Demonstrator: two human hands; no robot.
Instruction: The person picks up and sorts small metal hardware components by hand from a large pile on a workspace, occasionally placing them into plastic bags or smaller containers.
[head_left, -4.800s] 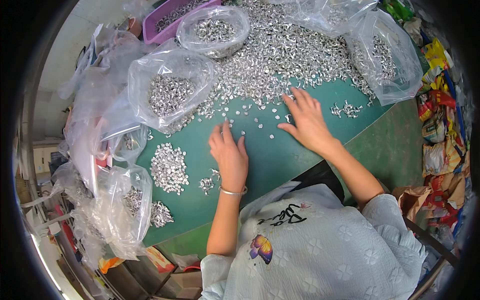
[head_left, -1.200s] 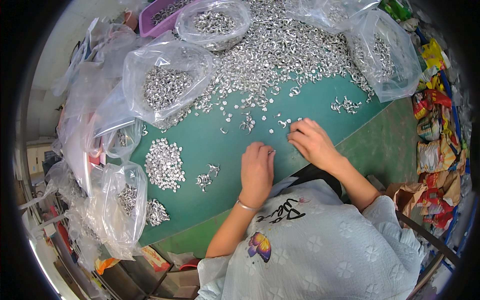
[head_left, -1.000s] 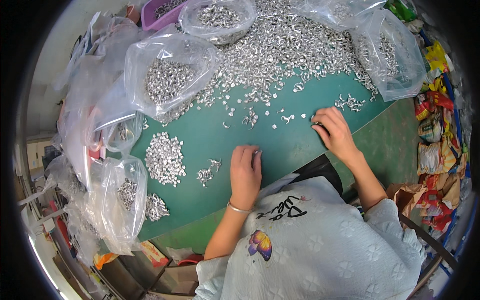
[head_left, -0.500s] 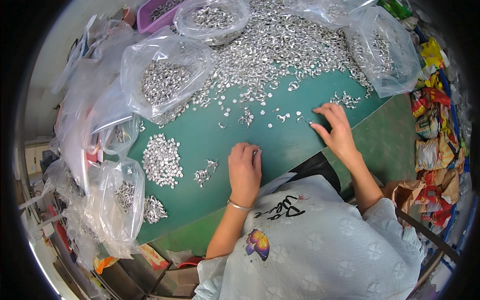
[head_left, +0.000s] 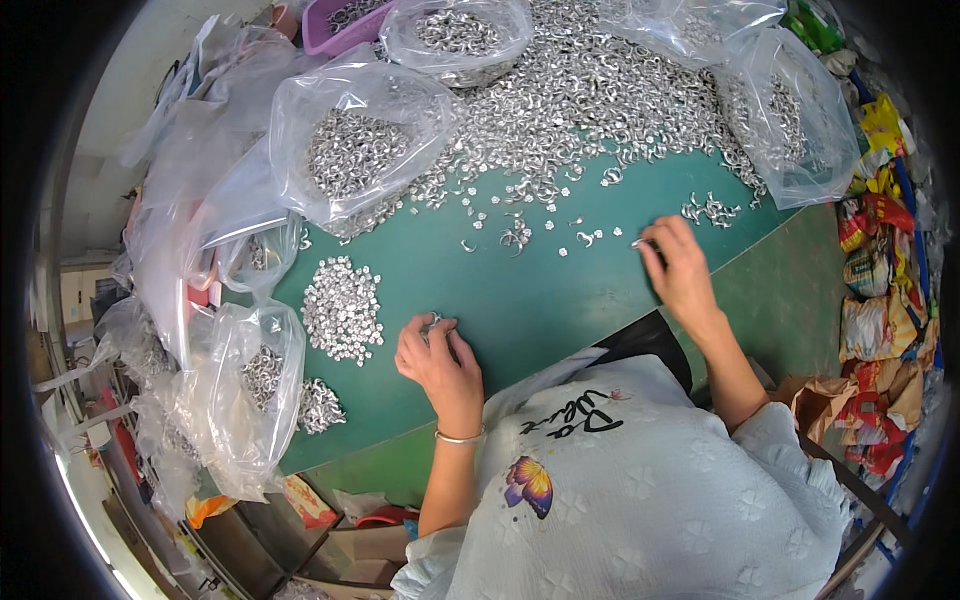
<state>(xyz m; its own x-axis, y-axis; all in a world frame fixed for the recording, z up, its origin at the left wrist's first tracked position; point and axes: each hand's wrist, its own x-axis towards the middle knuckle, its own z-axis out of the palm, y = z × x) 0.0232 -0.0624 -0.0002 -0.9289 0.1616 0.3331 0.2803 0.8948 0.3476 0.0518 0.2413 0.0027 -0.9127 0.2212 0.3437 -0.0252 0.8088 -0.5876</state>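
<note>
My left hand (head_left: 440, 368), with a bangle at the wrist, rests on the green table with its fingers curled over a few small silver metal pieces (head_left: 432, 326); part of them is hidden under the fingers. At the right, my right hand (head_left: 682, 268) pinches a small silver metal piece (head_left: 636, 244) between thumb and forefinger. Close by lies a little cluster of curved silver pieces (head_left: 711, 211). Several loose flower-shaped and curved bits (head_left: 586, 239) are scattered between the hands. Left of my left hand spreads a pile of small flower-shaped silver pieces (head_left: 341, 312).
A big heap of silver metal pieces (head_left: 590, 90) covers the far side of the table (head_left: 540, 310). Open clear plastic bags of pieces (head_left: 358, 150) stand at left, back and right (head_left: 790, 120). A purple tub (head_left: 335, 38) sits far left; colourful packets (head_left: 868, 310) line the right.
My left hand has moved left onto the small cluster of metal pieces. My right hand's thumb and forefinger have closed on a small piece. The whole view has shifted slightly.
</note>
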